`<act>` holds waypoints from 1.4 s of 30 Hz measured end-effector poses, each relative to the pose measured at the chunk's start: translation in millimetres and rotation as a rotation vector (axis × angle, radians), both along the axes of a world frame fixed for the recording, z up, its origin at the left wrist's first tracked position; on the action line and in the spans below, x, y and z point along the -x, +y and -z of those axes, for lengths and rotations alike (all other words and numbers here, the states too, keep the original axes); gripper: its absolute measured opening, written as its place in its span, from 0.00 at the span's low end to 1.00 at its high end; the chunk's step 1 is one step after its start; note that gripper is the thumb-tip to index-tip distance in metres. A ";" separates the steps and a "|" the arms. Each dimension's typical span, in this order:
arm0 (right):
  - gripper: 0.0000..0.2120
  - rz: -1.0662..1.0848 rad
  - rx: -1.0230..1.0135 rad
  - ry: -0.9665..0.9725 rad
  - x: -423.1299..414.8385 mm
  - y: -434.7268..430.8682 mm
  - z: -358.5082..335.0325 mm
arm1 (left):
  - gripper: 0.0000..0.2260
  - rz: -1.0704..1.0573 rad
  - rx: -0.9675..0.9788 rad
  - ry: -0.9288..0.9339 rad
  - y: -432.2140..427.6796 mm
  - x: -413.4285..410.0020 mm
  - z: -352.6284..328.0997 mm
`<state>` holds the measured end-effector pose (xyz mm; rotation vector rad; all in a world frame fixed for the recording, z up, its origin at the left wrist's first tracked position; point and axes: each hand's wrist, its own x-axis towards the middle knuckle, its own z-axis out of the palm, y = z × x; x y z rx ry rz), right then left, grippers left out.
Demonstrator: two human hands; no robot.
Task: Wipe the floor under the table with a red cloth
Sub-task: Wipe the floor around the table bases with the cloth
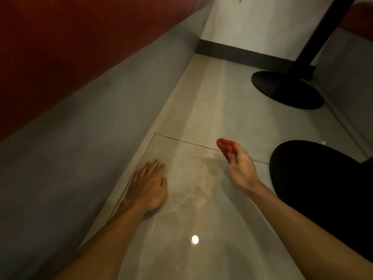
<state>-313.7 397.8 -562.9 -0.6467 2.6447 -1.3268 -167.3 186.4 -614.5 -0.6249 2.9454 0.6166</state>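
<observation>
Your left hand (148, 185) lies flat on the floor (212, 110), fingers straight and spread, palm down, just beside the grey bench base (80, 134) on the left. Your right hand (241, 168) is raised a little above the tile, fingers curled around the bunched red cloth (226, 146); the cloth pokes out past the fingertips, over a tile joint. Wet smears shine on the floor between the hands. A black round table base (286, 89) with its post stands ahead on the right; a second dark round base (314, 178) sits just right of your forearm.
</observation>
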 end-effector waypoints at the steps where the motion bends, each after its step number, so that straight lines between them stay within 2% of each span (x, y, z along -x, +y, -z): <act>1: 0.20 0.030 -0.096 0.008 10.4 -0.2 7.9 | 0.23 0.001 0.010 -0.001 0.1 0.8 0.8; 3: 0.23 0.032 -0.269 -0.022 21.8 -6.2 25.7 | 0.23 -0.005 0.016 0.000 1.5 3.6 3.8; 5: 0.25 0.011 -0.457 0.039 15.2 -20.3 38.2 | 0.24 -0.012 0.023 -0.001 0.2 2.0 5.0; 6: 0.27 0.012 -0.488 0.059 9.7 -28.8 41.4 | 0.24 -0.014 0.028 -0.001 -0.2 1.4 5.1; 10: 0.30 -0.076 -0.447 0.128 -4.1 -57.9 44.8 | 0.24 -0.033 0.042 0.013 3.4 1.4 0.7; 17: 0.30 -0.521 -0.444 0.277 -15.3 -38.9 52.1 | 0.24 -0.049 0.031 0.009 4.1 1.9 -2.0; 19: 0.30 -0.501 -0.447 0.246 -1.0 -18.5 52.7 | 0.24 -0.049 0.023 0.012 3.9 1.8 -2.2; 22: 0.31 -0.324 -0.452 0.204 13.1 -5.3 54.3 | 0.24 -0.046 0.023 0.013 4.6 0.7 -2.2; 24: 0.28 -0.223 -0.442 0.171 7.5 -16.0 52.8 | 0.24 -0.040 0.027 0.005 5.1 0.9 -1.9; 27: 0.32 -0.096 -0.427 0.152 -12.3 -45.6 50.5 | 0.24 -0.044 0.030 0.002 6.4 2.1 -3.3; 33: 0.31 -0.390 -0.408 0.246 -59.1 -79.7 48.1 | 0.24 -0.008 0.027 -0.007 2.0 -2.2 -8.4; 38: 0.28 -0.596 -0.406 0.277 -56.5 -30.7 45.8 | 0.25 -0.015 0.026 -0.012 2.4 -2.7 -10.2; 42: 0.22 -0.585 -0.342 0.223 -50.5 14.0 41.4 | 0.25 -0.002 0.012 -0.032 0.8 -3.3 -11.0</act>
